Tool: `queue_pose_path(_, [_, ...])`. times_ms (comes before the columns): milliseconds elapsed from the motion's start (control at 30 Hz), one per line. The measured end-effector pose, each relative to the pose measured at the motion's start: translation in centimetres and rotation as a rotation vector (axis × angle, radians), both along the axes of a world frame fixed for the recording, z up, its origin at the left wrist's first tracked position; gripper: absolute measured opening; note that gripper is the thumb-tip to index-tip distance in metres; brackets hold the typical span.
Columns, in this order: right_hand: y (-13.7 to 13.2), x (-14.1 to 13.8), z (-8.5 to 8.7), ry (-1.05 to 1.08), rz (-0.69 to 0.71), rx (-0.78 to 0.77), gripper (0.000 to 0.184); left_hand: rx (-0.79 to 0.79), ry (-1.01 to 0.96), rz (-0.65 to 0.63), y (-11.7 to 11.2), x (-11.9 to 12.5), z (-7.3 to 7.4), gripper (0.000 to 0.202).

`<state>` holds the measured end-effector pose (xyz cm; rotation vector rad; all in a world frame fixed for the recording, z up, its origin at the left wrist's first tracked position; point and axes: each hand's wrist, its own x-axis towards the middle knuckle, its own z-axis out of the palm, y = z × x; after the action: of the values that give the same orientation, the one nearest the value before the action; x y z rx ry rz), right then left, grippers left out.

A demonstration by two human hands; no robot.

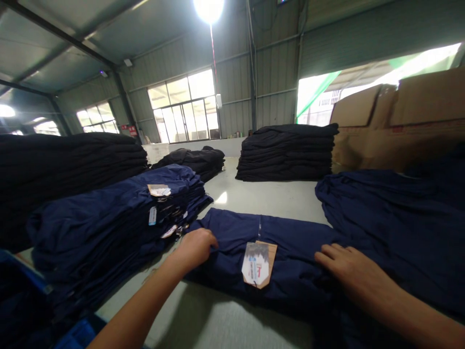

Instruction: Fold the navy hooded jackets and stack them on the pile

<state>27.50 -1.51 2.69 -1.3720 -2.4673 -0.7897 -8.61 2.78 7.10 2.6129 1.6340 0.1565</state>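
Note:
A folded navy garment (232, 237) lies across the pale table (261, 196) in front of me, with a brown and white hang tag (258, 264) on its near edge. My left hand (194, 247) is closed on the garment's left end, fingers curled into the cloth. At the garment's right end my right hand (350, 271) lies flat, fingers stretched out on the fabric.
A stack of tagged navy garments (109, 218) stands at the left, with black stacks (54, 169) behind it. More black stacks (286, 152) sit at the back. A loose navy pile (395, 218) fills the right, cardboard boxes (399, 121) behind. A blue crate (22, 291) is at the near left.

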Motion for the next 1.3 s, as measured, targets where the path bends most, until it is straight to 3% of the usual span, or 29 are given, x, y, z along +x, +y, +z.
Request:
queue_pose_path(67, [-0.1,-0.3,1.0,0.032,-0.037,-0.056,0.046,0.107,-0.081,-0.15,-1.3,2.6,0.7,0.03])
queue_pose_path(133, [-0.4,-0.9,2.0,0.041,-0.088,-0.142,0.045,0.111,-0.17,-0.278,-2.7,5.5,0.8,0.023])
queue_pose_path(267, [-1.8,-1.7,3.2,0.01,-0.191,-0.343,0.044,0.028,-0.263,-0.351,-4.6,10.2,-0.4,0.075])
queue_pose_path(333, [-2.7,-1.9,3.6,0.014,-0.212,-0.467,0.045,-0.055,-0.226,-0.332,-4.9,11.3,-1.3,0.094])
queue_pose_path(400, [-3.4,-2.1,4.0,0.033,-0.225,-0.59,0.034,-0.16,-0.177,-0.37,-4.8,11.6,-1.7,0.101])
queue_pose_path(433, [-3.4,-2.3,4.2,0.057,-0.24,-0.631,0.028,-0.204,-0.174,-0.407,-4.6,11.5,-1.8,0.101])
queue_pose_path(500, [-2.9,-3.0,4.5,0.146,-0.259,-0.634,0.031,-0.225,-0.227,-0.448,-3.8,11.0,-1.6,0.086])
queue_pose_path(600, [-0.9,-4.2,4.3,0.288,-0.2,-0.53,0.038,-0.1,-0.284,-0.296,-1.6,9.9,-1.4,0.049])
queue_pose_path(667, [0.8,-4.8,3.5,0.31,-0.174,-0.489,0.041,-0.01,-0.198,-0.119,0.5,8.8,-1.7,0.043])
queue_pose_path(767, [2.9,-5.2,2.2,0.296,-0.308,-0.523,0.055,0.054,-0.029,0.068,3.4,6.6,-2.6,0.049])
queue_pose_path(833, [3.9,-5.2,1.5,0.295,-0.435,-0.544,0.06,-0.012,0.037,0.188,4.5,5.0,-3.4,0.055])
queue_pose_path(1000, [4.8,-4.2,-1.3,0.312,-0.532,-0.522,0.065,-0.234,0.024,0.484,4.6,2.1,-5.5,0.076])
queue_pose_path(1100, [4.6,-3.5,-3.7,0.29,-0.531,-0.436,0.066,-0.257,-0.015,0.541,3.9,1.5,-6.3,0.082])
queue_pose_path(1167, [4.4,-3.2,-4.6,0.273,-0.521,-0.413,0.064,-0.285,0.003,0.543,3.6,1.6,-5.8,0.082])
queue_pose_path(1300, [4.3,-3.3,-3.4,0.272,-0.507,-0.536,0.061,-0.281,0.169,0.586,4.1,2.6,-3.5,0.079])
